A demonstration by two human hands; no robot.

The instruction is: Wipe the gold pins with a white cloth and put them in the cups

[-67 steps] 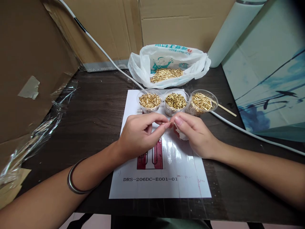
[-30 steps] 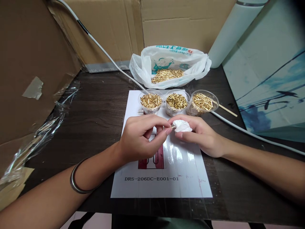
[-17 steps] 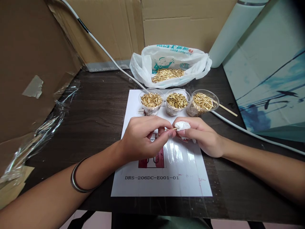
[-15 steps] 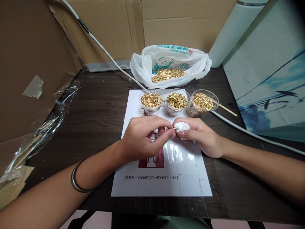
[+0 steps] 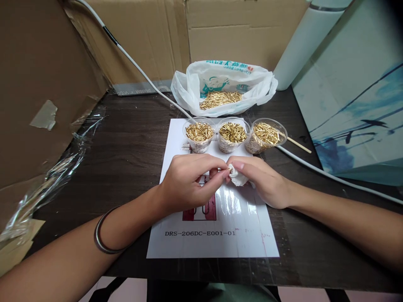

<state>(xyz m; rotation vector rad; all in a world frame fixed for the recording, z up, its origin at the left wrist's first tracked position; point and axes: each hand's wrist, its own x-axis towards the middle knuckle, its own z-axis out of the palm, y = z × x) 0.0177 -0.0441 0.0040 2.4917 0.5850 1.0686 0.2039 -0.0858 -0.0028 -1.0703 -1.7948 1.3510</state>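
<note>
At the centre of the frame, a slim gold pin (image 5: 230,170), mostly hidden, meets a crumpled white tissue (image 5: 239,180). The left hand (image 5: 192,180) pinches the pin; the right hand (image 5: 269,182) grips the tissue, close beside it. Beneath both lies a printed sheet (image 5: 239,245). Just above, three clear cups (image 5: 231,148) hold gold pieces (image 5: 233,132); a white bag (image 5: 186,90) sits at upper centre.

Brown cardboard (image 5: 132,42) lines the left and back of the dark, wood-grained counter (image 5: 135,130); at right stands a pale panel (image 5: 355,100) with blue and black brushwork (image 5: 340,161). Pinkish floor (image 5: 134,290) shows below, on the near side.
</note>
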